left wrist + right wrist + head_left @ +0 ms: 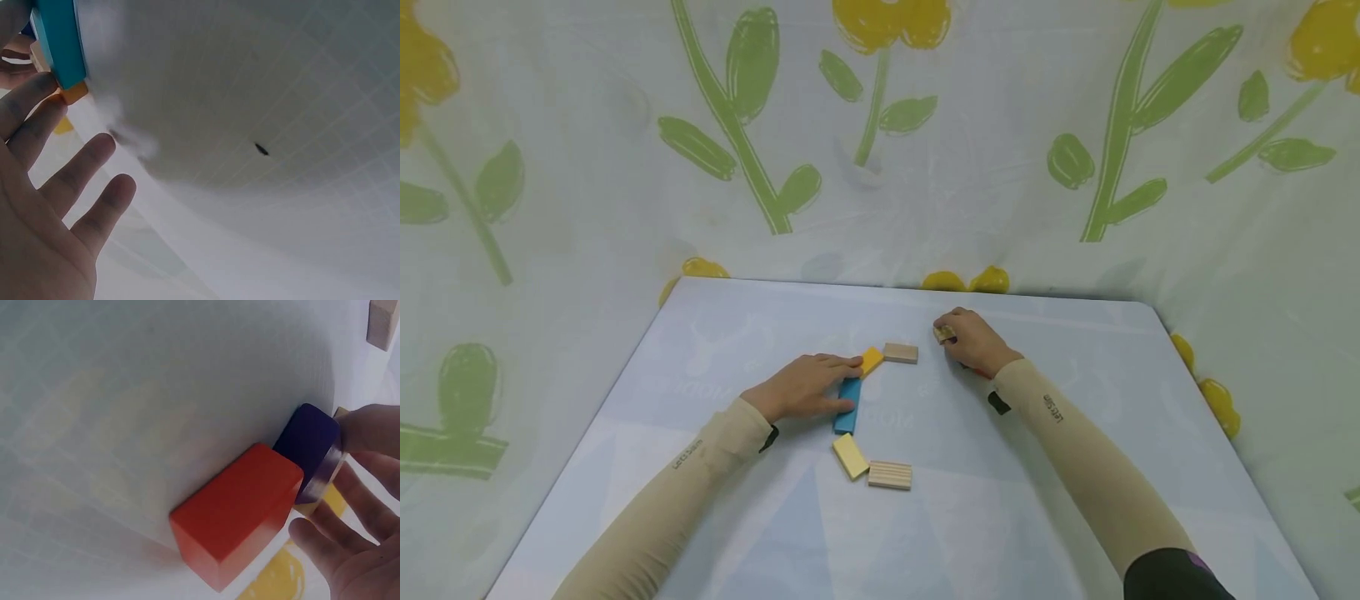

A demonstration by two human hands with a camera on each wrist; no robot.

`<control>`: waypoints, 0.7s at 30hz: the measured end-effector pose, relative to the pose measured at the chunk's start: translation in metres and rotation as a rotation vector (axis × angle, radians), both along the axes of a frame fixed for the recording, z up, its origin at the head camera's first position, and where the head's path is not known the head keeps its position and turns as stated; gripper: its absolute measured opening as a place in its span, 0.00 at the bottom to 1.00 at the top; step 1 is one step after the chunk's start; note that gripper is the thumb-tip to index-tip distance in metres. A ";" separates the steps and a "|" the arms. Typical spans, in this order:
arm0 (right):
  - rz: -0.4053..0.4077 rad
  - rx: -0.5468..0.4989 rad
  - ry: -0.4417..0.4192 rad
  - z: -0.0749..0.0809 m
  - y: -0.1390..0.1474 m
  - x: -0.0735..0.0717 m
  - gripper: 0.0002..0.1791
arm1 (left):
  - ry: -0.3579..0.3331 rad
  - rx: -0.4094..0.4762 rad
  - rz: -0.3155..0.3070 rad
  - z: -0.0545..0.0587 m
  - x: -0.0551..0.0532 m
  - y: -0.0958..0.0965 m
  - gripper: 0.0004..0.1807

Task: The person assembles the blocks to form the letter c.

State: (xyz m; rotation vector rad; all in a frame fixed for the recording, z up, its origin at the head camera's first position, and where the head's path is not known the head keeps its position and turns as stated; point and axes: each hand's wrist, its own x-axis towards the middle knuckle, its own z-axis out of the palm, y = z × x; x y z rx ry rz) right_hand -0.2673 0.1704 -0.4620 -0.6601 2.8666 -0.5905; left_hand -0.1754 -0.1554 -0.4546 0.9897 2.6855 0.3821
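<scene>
Two hands over a broad desk (985, 517), head view. The desk surface is white with pale blue triangular figures and faint lettering; its far corners are rounded. Beyond the fingers, past the far edge, hangs a pale wall covering (955, 183) printed with green stems, leaves and yellow flowers; it extends to both sides of the desk.

Left hand (805, 387): fingers extended and released, grasping nothing. The index fingertip rests at an orange block (872, 362); the thumb lies across a blue block (847, 422). Just right of these fingertips, touching the orange block, lies a grey-brown block (901, 353). Nearer the person than the thumb are a cream block (851, 457), set obliquely, and a ridged wooden block (890, 475) at its lower end.

Right hand (977, 340): fingers grasping a small wooden block (944, 335), well apart from the left fingertips and farther toward the wall covering. Right wrist view: a dark purple block (309, 437) sits immediately beside these fingers, with a red block (240, 506) adjoining it on the side away from them. Whether the fingers also press the dark purple block cannot be told. Beige sleeves (1078, 433) cover both forearms.
</scene>
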 end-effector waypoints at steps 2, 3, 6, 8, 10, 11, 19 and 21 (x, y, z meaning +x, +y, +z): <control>0.001 0.000 0.017 0.000 0.000 0.001 0.21 | 0.001 -0.002 0.000 0.000 0.000 0.001 0.34; 0.001 0.003 0.025 0.001 0.000 0.001 0.21 | 0.000 0.000 0.000 0.000 0.000 0.001 0.34; 0.004 0.000 0.051 0.003 0.001 0.002 0.20 | -0.005 0.000 0.003 0.001 0.000 0.002 0.34; -0.001 -0.012 0.069 0.006 0.001 0.002 0.20 | -0.007 -0.002 0.003 0.001 0.000 0.002 0.34; 0.002 -0.027 0.100 0.009 0.001 0.003 0.21 | -0.007 -0.005 0.004 0.001 0.000 0.002 0.34; 0.002 -0.036 0.116 0.012 0.001 0.003 0.21 | -0.006 -0.007 0.005 0.000 0.000 0.002 0.34; -0.013 -0.098 0.154 0.024 0.000 0.009 0.23 | -0.007 -0.007 0.008 -0.001 0.000 0.001 0.33; -0.020 -0.108 0.147 0.027 -0.001 0.013 0.23 | -0.007 -0.003 0.008 -0.002 0.000 0.001 0.33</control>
